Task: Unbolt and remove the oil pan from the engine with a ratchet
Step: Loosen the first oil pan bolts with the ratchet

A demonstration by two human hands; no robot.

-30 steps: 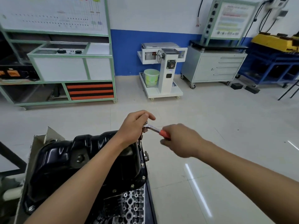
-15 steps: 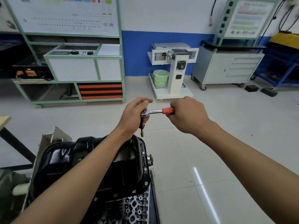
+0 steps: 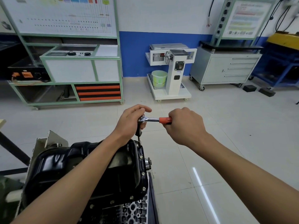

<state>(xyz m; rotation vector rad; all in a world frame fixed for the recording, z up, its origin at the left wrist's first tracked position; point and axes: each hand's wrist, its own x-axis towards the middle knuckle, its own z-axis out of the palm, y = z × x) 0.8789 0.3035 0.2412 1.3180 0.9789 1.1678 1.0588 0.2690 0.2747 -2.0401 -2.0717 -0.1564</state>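
A glossy black oil pan (image 3: 53,165) sits on top of the engine (image 3: 135,210) at the lower left, with bolts along its right flange. A ratchet (image 3: 152,119) with an orange handle stands over the pan's far right corner, its extension and socket reaching down to a flange bolt (image 3: 139,143). My left hand (image 3: 131,122) holds the ratchet head and the top of the extension. My right hand (image 3: 186,125) grips the orange handle, which points right.
A green-framed training bench (image 3: 72,68) stands at the back left. A white wheeled stand (image 3: 171,73) with a green bucket (image 3: 159,78) is at the back centre. A grey drawer cabinet (image 3: 226,68) is at the back right. Tiled floor (image 3: 210,159) lies to the right of the engine.
The ratchet handle swung from pointing toward me and to the right to pointing straight right, my right hand moving away from me with it. My left hand stayed on the ratchet head.
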